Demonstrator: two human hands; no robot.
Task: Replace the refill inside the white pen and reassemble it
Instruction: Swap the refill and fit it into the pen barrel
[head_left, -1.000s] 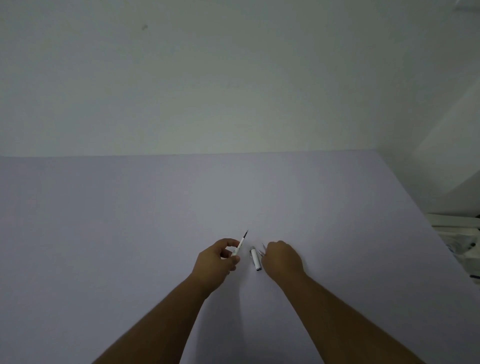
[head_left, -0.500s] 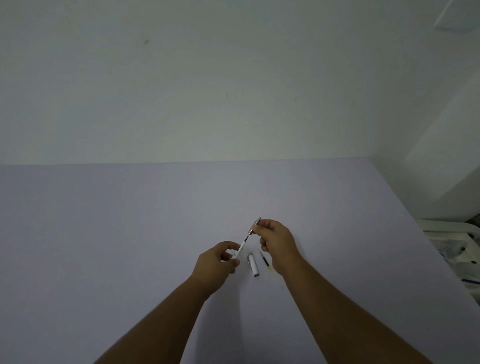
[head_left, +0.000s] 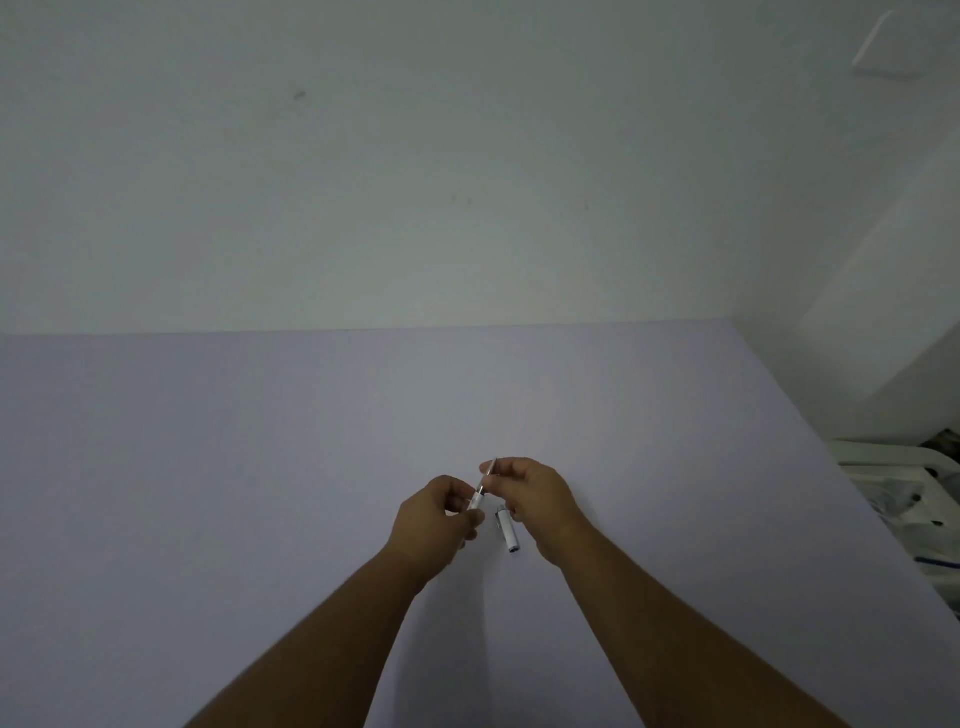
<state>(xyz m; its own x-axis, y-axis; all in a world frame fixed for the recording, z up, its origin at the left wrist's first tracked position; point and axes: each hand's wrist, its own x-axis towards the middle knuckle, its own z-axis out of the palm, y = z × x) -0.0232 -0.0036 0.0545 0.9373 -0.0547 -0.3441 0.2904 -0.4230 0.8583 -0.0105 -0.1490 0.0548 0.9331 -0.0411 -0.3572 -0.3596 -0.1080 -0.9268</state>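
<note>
My left hand grips the white pen barrel, which points up and to the right. A thin refill sticks out of the barrel's upper end, and the fingertips of my right hand pinch the pen's metal tip section on it. The two hands are close together just above the table. The white pen cap lies on the lilac table between the hands, close under my right hand. The old refill seen earlier is hidden behind my right hand.
A plain pale wall rises behind the table's far edge. Past the table's right edge stands a white piece of furniture or equipment with dark fittings.
My right hand lifted from beside the cap, took hold of the upper end of the pen at the refill and moved closer to my left hand. The view tilted slightly.
</note>
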